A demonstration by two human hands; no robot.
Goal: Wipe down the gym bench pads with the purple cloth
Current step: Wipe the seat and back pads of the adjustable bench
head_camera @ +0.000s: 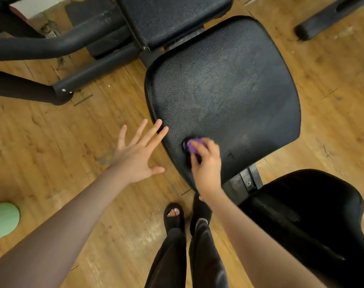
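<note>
Head view, looking steeply down: the purple cloth point(193, 145) is bunched small on the near left part of the black seat pad point(224, 96), close to its edge, and pressed there by the right hand point(206, 161), whose fingers curl over and around it so that only a bit of purple shows. The left hand point(138, 152) is spread flat with fingers straight and apart, holding nothing; its fingertips point(163, 129) lie at the left edge of the seat pad, though whether they touch it cannot be told. The two hands are near each other but apart. Beyond the seat pad, a second black pad, the back pad point(168, 15), runs toward the top of the frame, with the dark metal frame point(94, 73) of the machine to its left. Another black padded piece point(305, 208) sits at lower right. All stands on a worn wooden floor point(42, 142). Below are the person's dark trousers point(202, 256) and a black sandal point(174, 215).
</note>
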